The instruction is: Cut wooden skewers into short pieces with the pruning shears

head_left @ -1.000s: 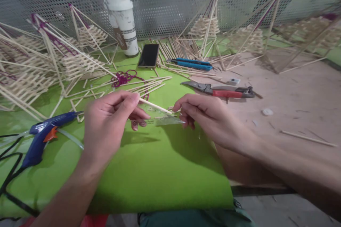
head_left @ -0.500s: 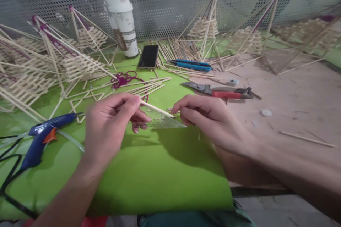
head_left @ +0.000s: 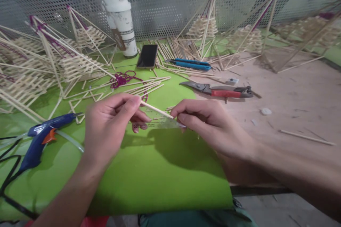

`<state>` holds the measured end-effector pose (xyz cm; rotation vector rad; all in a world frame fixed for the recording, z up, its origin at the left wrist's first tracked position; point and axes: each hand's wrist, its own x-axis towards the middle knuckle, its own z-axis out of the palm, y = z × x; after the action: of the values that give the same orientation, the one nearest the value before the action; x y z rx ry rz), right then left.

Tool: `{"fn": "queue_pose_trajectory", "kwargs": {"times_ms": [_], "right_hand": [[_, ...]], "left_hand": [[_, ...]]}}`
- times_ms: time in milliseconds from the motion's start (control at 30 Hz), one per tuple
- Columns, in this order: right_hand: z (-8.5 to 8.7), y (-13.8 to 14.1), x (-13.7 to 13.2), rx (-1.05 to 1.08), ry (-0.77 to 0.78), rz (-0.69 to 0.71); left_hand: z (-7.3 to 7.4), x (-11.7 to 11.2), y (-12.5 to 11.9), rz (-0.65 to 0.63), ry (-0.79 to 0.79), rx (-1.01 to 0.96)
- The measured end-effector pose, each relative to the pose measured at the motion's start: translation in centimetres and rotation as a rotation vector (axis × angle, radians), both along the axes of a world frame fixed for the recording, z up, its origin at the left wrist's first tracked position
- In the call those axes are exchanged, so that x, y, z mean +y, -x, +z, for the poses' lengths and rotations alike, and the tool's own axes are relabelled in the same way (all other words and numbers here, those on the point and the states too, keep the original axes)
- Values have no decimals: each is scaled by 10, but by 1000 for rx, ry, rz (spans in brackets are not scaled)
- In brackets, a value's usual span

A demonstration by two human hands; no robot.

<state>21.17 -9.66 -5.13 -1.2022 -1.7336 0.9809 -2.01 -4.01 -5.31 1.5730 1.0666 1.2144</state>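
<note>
My left hand (head_left: 109,127) pinches a thin wooden stick (head_left: 157,109) that points right, with a clear plastic ruler (head_left: 160,123) held just below it. My right hand (head_left: 205,122) is closed at the stick's right tip and on the ruler's right end. Both hands hover low over a green mat (head_left: 149,170).
A blue glue gun (head_left: 39,138) with a black cord lies at the left. Red-handled cutters (head_left: 221,91), a blue knife (head_left: 190,64), a phone (head_left: 147,56), a white tumbler (head_left: 121,21), purple yarn (head_left: 124,78) and loose sticks lie behind. Stick pyramids (head_left: 205,25) line the perforated metal wall.
My right hand has slid slightly left and closed on the stick's tip. The left hand has hardly moved.
</note>
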Motion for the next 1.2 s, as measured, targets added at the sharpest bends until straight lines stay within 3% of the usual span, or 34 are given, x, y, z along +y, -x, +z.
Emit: {"fn": "queue_pose_trajectory", "kwargs": {"times_ms": [567,800,967,1200], "right_hand": [[6,3,0,-20,-27,10],[4,5,0,55,71,-11],[0,7,-1,158,121,-40],[0,10,-4,147,107,-104]], "left_hand": [[0,1,1,-26,-18,25],[0,-2,-1,-40,-71,67],[1,-5,-4,-20,-106,119],[2,-10,-9,39,-122,116]]}}
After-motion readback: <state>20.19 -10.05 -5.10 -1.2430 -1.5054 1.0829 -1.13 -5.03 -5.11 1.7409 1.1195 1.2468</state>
